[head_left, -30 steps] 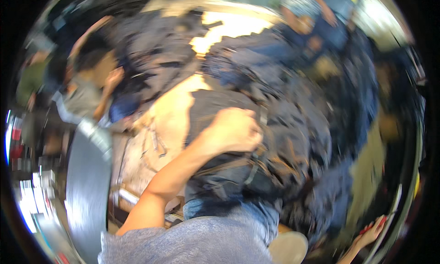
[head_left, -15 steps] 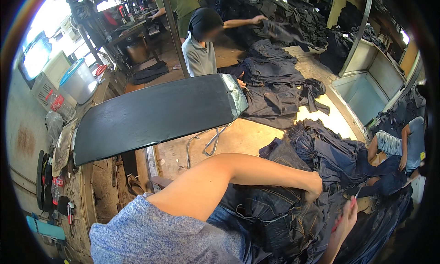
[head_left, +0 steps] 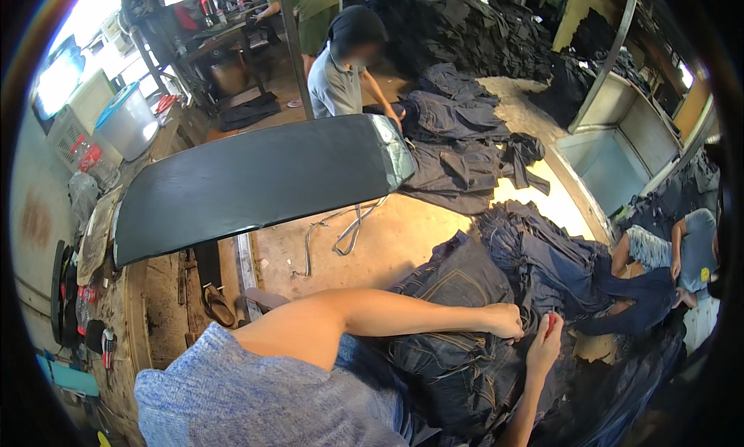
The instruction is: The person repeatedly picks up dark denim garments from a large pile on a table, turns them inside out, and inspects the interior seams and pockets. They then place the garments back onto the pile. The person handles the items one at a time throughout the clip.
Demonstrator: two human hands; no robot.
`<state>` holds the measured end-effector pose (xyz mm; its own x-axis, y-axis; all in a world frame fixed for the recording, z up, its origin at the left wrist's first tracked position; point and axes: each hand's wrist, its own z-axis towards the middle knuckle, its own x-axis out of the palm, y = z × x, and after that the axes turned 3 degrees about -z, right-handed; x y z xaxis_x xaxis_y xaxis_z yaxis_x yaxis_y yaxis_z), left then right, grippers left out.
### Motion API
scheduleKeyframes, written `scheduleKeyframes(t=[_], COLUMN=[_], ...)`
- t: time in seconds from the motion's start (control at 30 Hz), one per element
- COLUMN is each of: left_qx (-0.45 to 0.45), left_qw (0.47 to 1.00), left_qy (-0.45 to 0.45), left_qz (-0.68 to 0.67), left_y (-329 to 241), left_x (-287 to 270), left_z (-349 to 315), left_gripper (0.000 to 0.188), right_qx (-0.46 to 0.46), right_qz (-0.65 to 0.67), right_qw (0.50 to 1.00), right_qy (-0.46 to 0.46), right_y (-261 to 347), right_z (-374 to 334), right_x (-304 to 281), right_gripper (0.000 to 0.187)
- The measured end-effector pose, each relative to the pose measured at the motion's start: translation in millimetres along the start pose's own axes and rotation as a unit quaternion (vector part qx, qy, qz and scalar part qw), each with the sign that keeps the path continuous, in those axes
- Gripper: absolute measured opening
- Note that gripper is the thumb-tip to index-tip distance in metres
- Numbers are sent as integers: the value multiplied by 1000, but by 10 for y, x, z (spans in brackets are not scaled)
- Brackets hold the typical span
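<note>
My left hand (head_left: pixel 505 321) reaches across from the left, fingers curled closed at the edge of dark denim jeans (head_left: pixel 457 288) with tan stitching, pinching the cloth. Close beside it, on the right, my right hand (head_left: pixel 545 346) is closed around red-handled scissors (head_left: pixel 551 323); only a bit of the red handle shows and the blades are hidden. Under both hands the jeans lie bunched over my lap. A further heap of dark jeans (head_left: pixel 535 249) lies just beyond my hands.
A long black padded board (head_left: pixel 256 187) crosses the left middle. Beyond it a person in a grey shirt (head_left: pixel 337 86) handles dark jeans (head_left: pixel 453 168) on the floor. Another person (head_left: pixel 694 249) sits at the right with denim. Bottles and a clear bucket (head_left: pixel 128 121) stand at left.
My right hand has moved up and left with the scissors, close to my left hand, which shifted slightly left. The grey-shirted person's outstretched arm has come down to the jeans.
</note>
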<state>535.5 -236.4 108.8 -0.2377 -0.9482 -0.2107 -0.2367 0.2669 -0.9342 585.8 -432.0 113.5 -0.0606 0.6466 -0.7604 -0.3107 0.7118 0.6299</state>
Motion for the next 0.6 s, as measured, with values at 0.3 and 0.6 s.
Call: scheduleKeyframes(t=[0.3, 0.6], left_qx=[7, -1], left_qw=[999, 999], left_qy=[44, 36], left_qz=[26, -39], left_y=[17, -6], left_x=[-92, -187], left_z=[-381, -370], left_gripper=[37, 36], right_qx=[-166, -209], right_qz=[-188, -239], right_qw=[967, 948], right_qy=[-47, -20], right_y=[66, 74], right_z=[-508, -554], right_x=[-371, -599], right_gripper=[31, 34])
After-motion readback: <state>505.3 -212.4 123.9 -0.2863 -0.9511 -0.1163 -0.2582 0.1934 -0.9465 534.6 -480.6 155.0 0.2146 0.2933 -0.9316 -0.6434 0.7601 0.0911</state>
